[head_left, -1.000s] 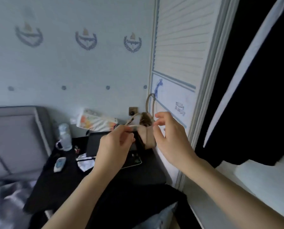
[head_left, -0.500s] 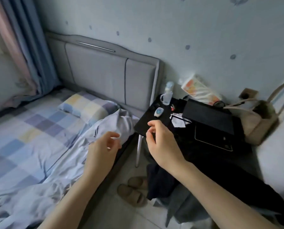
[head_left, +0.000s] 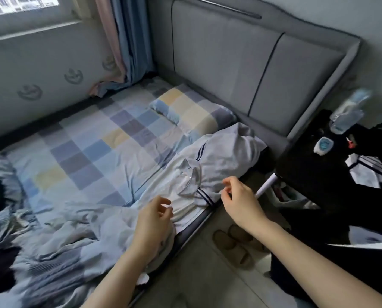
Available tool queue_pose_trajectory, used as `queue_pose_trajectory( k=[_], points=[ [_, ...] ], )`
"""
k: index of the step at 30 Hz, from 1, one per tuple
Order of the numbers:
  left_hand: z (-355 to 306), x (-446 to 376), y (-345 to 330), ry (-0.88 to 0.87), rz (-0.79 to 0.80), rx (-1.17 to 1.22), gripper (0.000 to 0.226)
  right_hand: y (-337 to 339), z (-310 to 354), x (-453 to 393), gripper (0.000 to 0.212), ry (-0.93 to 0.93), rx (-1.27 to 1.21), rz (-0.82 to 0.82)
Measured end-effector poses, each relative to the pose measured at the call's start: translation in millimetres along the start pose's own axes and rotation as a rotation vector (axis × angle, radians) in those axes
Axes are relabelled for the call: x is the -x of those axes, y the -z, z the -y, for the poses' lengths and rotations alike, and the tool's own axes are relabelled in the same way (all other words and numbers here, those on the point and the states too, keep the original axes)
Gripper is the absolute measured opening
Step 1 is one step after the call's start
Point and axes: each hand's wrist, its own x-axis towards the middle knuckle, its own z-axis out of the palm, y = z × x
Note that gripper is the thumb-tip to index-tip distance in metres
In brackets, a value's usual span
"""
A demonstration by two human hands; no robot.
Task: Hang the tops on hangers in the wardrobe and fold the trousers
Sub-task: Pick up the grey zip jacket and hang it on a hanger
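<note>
A white polo top [head_left: 210,165] with dark striped cuffs and collar lies crumpled along the near edge of the bed [head_left: 101,152]. My left hand [head_left: 154,221] hovers over the top's lower part, fingers loosely curled, holding nothing. My right hand [head_left: 239,198] hangs just beside the striped sleeve cuff at the bed's edge, fingers relaxed and empty. Dark clothing [head_left: 350,263] is draped off the black side table at the right. No hanger or wardrobe is in view.
A checked pillow [head_left: 192,110] lies by the grey headboard [head_left: 252,58]. A rumpled pale blue quilt [head_left: 59,247] covers the bed's near left. The black side table [head_left: 314,172] carries a bottle [head_left: 347,114] and small items. Slippers [head_left: 232,245] sit on the floor between bed and table.
The view swung from the wardrobe door and bag down to the bed. Both hands let go of the bag item and now reach over the white top.
</note>
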Motion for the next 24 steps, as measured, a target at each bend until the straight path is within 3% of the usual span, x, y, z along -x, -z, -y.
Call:
queue_pose_trajectory(
  k=[14,19,24],
  points=[
    [82.7,-237.0,-77.1,0.129,0.143,-0.245,0.021,-148.6,-97.8,-223.4,0.011,-0.309,-0.019,0.152],
    [118.8,-341.9,-128.6,0.156,0.174,-0.335,0.027,-234.2,-153.9,-308.0,0.019,-0.462,-0.054,0.207],
    [147.5,-425.1,-198.1,0.106,0.274,-0.459,0.043,-311.3,-204.6,-366.2,0.040,-0.661,-0.127,0.305]
  ],
)
